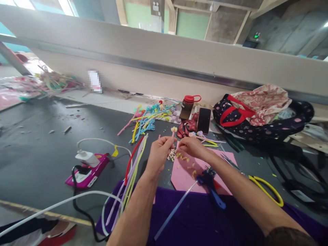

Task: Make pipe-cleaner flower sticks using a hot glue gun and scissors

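My left hand [159, 150] is closed in a pinch on a thin pink pipe cleaner stem [172, 134] with a small yellowish flower head [174, 129] at its top. My right hand [191, 146] is closed too, its fingertips meeting the same stem just right of the left hand. Both hands hover above a pink sheet [184, 174] strewn with small yellow and white cut bits [179, 156]. A blue glue gun [211, 182] with a clear glue stick [174, 210] lies under my right forearm.
Long pipe cleaners [133, 164] lie left of my hands and a colourful pile [150, 119] lies behind. A magenta device with a white charger [87, 169] sits left. Bottle [186, 106], phone [204, 120], dotted bag [258, 119] and yellow-handled scissors [266, 188] are to the right. Purple cloth [194, 222] covers the near edge.
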The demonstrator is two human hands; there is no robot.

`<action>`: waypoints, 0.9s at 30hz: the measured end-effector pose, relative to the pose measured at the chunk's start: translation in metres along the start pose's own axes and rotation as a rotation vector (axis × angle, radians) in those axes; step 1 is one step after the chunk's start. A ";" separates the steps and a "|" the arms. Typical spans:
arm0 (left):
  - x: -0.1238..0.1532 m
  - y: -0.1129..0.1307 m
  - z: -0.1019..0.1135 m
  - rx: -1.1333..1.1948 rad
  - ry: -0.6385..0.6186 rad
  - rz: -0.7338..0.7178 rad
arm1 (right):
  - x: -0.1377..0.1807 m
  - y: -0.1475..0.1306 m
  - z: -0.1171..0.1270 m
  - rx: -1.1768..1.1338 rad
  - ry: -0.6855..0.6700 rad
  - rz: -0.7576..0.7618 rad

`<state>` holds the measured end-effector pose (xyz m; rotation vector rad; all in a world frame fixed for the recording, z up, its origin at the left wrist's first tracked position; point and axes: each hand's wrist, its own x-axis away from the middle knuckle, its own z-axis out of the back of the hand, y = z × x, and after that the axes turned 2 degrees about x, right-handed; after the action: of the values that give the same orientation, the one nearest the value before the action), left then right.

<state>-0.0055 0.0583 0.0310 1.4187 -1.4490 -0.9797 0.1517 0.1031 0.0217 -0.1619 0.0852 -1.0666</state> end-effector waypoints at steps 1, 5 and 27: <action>-0.001 -0.001 0.001 0.006 0.005 0.002 | -0.008 -0.002 -0.003 0.023 -0.016 0.006; -0.003 -0.001 0.004 0.020 0.017 0.000 | -0.032 -0.012 -0.015 0.106 -0.096 0.019; 0.009 -0.018 -0.015 0.125 -0.248 0.262 | 0.084 -0.002 0.013 -0.831 0.370 -0.090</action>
<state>0.0146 0.0488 0.0197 1.1851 -1.8541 -0.9341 0.1928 0.0294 0.0352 -0.7195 0.8658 -1.0883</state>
